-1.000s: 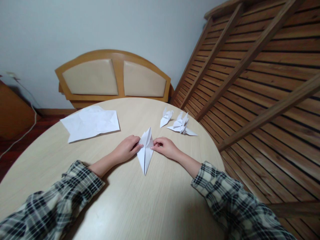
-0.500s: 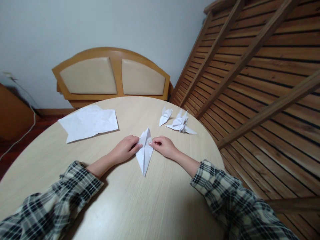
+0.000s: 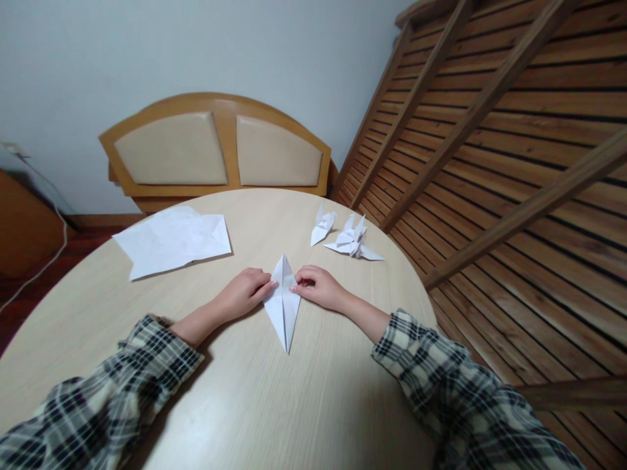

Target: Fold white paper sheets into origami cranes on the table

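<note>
A white folded paper kite shape lies flat on the round light wooden table, its long tip pointing toward me. My left hand presses its fingertips on the paper's left edge. My right hand is curled, with fingertips pinching and pressing the right edge. Both hands meet near the middle crease.
Several creased white sheets lie at the table's far left. Two folded paper cranes sit at the far right. A wooden padded headboard stands behind the table, and a slatted wooden frame leans on the right.
The raised upper flap of the folded paper has been pressed down flat, and the shape has shifted slightly nearer to me. Both hands stay on its edges.
</note>
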The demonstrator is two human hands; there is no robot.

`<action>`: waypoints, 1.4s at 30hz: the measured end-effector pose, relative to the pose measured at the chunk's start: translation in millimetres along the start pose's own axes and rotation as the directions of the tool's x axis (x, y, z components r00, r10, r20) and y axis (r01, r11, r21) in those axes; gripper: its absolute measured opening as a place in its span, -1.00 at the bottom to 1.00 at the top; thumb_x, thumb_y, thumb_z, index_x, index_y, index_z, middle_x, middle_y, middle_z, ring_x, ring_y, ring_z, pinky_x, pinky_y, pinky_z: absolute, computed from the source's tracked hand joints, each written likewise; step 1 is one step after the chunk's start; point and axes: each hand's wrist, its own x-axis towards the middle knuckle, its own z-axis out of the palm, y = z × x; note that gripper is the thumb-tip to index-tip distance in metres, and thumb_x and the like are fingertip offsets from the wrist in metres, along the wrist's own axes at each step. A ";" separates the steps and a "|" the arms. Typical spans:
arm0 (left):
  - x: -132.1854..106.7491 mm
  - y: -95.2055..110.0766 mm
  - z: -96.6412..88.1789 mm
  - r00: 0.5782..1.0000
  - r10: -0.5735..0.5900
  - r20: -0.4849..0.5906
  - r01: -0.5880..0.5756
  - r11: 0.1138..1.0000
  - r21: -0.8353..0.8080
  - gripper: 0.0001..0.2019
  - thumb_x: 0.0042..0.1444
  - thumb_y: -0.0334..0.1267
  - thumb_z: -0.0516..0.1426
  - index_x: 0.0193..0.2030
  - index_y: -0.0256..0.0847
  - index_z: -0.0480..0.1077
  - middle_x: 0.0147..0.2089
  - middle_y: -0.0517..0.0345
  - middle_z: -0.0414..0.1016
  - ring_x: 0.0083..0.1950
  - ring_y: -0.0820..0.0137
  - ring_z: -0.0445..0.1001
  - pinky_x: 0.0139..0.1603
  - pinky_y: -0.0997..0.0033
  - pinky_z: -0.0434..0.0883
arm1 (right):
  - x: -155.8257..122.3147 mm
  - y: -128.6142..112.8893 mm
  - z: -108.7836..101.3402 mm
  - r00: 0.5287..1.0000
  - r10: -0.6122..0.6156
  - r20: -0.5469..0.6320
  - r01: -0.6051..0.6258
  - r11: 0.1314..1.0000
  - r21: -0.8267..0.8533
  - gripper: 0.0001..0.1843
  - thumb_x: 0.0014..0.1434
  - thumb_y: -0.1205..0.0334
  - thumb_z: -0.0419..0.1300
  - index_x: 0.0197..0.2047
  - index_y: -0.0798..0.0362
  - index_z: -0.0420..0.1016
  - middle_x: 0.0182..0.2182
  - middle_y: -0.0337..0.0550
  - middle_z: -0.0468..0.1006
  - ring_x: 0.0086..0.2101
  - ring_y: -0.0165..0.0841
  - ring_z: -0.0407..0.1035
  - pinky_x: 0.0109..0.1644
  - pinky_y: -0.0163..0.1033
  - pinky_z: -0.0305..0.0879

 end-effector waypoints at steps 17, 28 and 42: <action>-2.6 -0.2 3.3 0.999 -0.006 -0.041 0.008 0.999 0.050 -0.79 0.27 -0.19 0.12 -0.03 -0.25 0.39 -0.37 0.14 0.43 -0.29 0.27 0.40 -0.21 0.26 0.32 | 0.1 2.5 3.7 0.999 -0.011 -0.051 0.002 0.985 -0.171 -0.74 0.14 0.29 0.29 -0.51 0.06 0.32 -0.46 -0.28 0.34 -0.40 -0.41 0.24 -0.28 -0.30 0.13; -4.8 1.4 1.7 0.992 0.110 -0.060 -0.099 0.980 0.172 -0.86 0.30 -0.23 0.12 -0.17 -0.23 0.47 -0.12 -0.04 0.51 -0.06 0.18 0.42 -0.02 0.16 0.40 | -4.9 -2.6 3.4 0.993 -0.118 0.014 0.114 0.915 -0.387 -0.71 0.25 0.22 0.25 0.03 0.06 0.55 -0.01 -0.02 0.54 0.01 -0.20 0.34 0.13 -0.05 0.23; -1.4 -3.4 7.0 0.993 0.120 0.000 -0.119 0.981 0.150 -0.84 0.35 -0.25 0.04 -0.07 -0.23 0.39 0.07 -0.09 0.54 0.12 0.15 0.44 0.16 0.05 0.41 | -4.5 -0.1 4.4 0.993 -0.073 0.091 0.103 0.911 -0.400 -0.66 0.36 0.19 0.10 0.16 -0.03 0.50 0.19 -0.10 0.48 0.25 -0.19 0.23 0.29 0.04 0.15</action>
